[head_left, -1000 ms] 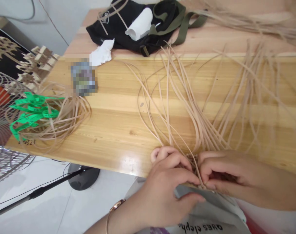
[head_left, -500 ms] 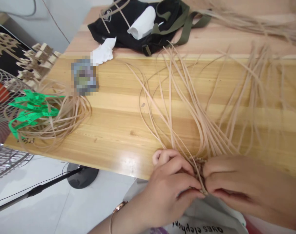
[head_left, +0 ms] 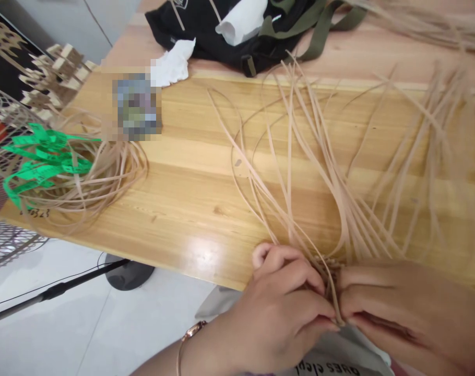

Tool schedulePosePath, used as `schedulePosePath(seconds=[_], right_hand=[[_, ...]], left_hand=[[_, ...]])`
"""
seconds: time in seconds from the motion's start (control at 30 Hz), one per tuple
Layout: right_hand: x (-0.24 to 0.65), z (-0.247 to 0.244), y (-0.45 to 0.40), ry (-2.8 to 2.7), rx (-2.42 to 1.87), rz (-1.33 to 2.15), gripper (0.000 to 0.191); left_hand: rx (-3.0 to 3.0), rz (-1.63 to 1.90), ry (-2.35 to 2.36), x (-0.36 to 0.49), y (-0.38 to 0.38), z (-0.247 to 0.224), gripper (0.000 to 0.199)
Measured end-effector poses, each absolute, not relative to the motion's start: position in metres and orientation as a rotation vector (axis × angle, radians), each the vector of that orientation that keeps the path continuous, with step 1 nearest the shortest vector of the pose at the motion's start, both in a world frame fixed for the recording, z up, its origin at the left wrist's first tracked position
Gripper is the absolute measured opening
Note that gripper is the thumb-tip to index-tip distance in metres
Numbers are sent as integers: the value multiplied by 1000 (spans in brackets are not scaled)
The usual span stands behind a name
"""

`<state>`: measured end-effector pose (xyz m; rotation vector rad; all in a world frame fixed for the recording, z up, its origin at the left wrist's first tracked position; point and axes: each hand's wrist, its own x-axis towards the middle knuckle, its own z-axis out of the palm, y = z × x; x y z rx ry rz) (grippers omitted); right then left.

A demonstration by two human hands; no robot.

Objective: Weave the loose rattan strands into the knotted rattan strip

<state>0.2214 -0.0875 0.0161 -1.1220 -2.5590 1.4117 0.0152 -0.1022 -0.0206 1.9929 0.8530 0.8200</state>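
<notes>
Long tan strips (head_left: 327, 172) fan out over the wooden table from a small woven piece (head_left: 329, 266) near its front edge. My left hand (head_left: 292, 297), with a watch on the wrist, closes its thumb and fingers on a strip at the edge of the weave. Right beside it, my right hand (head_left: 410, 308) is curled with its fingertips pressed on the same weave. The two hands nearly meet, and they hide most of the woven part.
A coil of strips (head_left: 116, 172) with green ties lies at the table's left end. A black bag (head_left: 206, 31), white tissue (head_left: 175, 62) and a blurred-out item (head_left: 138, 107) sit farther back. A fan guard (head_left: 6, 245) and black stand (head_left: 61, 290) are at the left.
The view has shifted, so the table and strips appear displaced. Both hands stay together at the weave, and my left thumb and forefinger now look closer together.
</notes>
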Motion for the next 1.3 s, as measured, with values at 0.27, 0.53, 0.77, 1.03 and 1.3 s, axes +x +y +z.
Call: schedulePosePath(seconds=[0.27, 0.53, 0.77, 1.03, 1.3], right_hand=[[228, 3, -101, -2759, -1105, 1179, 25], [224, 9, -101, -2584, -1300, 1322, 24], [222, 7, -99, -2531, -1313, 1366, 24], [214, 18, -85, -2514, -1284, 1563, 19], [221, 20, -75, -2554, -1072, 1546, 24]], left_hand=[[1991, 851, 863, 16, -102, -23, 10], [2044, 850, 962, 18, -108, -19, 12], [2227, 896, 1055, 18, -115, -21, 8], [2177, 962, 1033, 22, -117, -24, 6], [2149, 923, 1020, 20, -114, -20, 6]])
